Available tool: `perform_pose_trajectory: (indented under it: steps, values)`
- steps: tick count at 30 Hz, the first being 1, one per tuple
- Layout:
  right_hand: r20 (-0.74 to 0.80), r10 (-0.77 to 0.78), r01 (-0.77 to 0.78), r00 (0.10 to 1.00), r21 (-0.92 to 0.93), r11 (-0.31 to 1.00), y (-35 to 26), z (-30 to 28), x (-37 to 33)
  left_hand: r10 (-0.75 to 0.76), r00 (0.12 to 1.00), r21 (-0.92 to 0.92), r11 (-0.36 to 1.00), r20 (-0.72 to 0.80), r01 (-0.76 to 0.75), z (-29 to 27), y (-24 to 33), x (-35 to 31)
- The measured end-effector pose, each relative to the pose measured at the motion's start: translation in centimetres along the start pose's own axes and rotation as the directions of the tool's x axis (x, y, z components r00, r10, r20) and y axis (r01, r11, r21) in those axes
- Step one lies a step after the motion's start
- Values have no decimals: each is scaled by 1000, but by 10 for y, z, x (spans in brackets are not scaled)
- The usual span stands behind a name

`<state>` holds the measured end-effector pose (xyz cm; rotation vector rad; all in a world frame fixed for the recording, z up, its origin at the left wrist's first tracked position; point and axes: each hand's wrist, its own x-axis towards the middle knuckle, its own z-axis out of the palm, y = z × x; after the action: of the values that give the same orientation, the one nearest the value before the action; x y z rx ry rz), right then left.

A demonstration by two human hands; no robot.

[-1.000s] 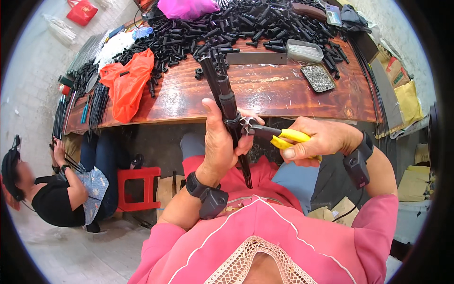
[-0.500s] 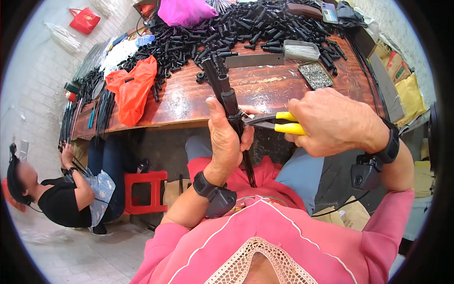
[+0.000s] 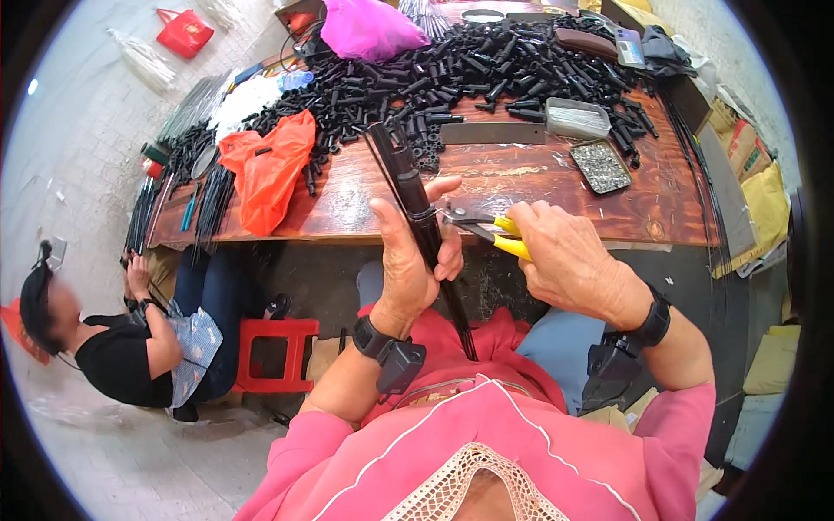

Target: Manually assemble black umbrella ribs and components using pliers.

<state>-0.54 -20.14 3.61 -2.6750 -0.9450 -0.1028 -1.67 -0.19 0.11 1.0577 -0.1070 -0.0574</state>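
Observation:
My left hand [image 3: 410,265] is closed around a slim black umbrella frame [image 3: 423,221], a bundle of thin ribs and tube pieces. Its thumb points up and its forefinger is partly stretched out. The frame leans, upper end toward the table and lower end over my lap. In my right hand [image 3: 569,260] are pliers [image 3: 512,247] with yellow handles and dark jaws. The jaw tips are close to the left fingers and the frame's side; whether they grip anything, I cannot tell.
Black tube parts [image 3: 512,69] lie heaped on the wooden table [image 3: 521,195]. Nearer are a metal bar [image 3: 493,133], a tin of small metal pieces [image 3: 600,167], a clear box [image 3: 577,118] and an orange bag [image 3: 269,174]. Another person [image 3: 122,356] sits at left beside a red stool [image 3: 276,356].
My right hand has moved left and lower with the pliers, its wrist dropping. The left forefinger has lifted and the view has shifted slightly. The left hand still holds the frame.

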Motion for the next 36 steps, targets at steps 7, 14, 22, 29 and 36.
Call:
perform_pose_trajectory:
  steps: [7,14,22,29,36]
  values:
    - [-268,-26,-1,963,-102,995,8,7,7,29,994,31,999,108,-32,-14,-3,0]
    - [-376,-138,66,916,-199,978,8,-1,13,-9,986,-57,998,164,19,-16,-2,-6]
    - [-424,-260,110,868,-347,932,6,-9,18,-16,985,-6,1000,173,17,-13,1,-10]
    - [-442,-298,100,846,-418,903,5,-8,22,-14,995,-57,998,99,20,-12,-1,-13]
    - [-416,-210,167,885,-138,976,11,42,27,5,995,-79,997,101,2,-14,-2,-14]
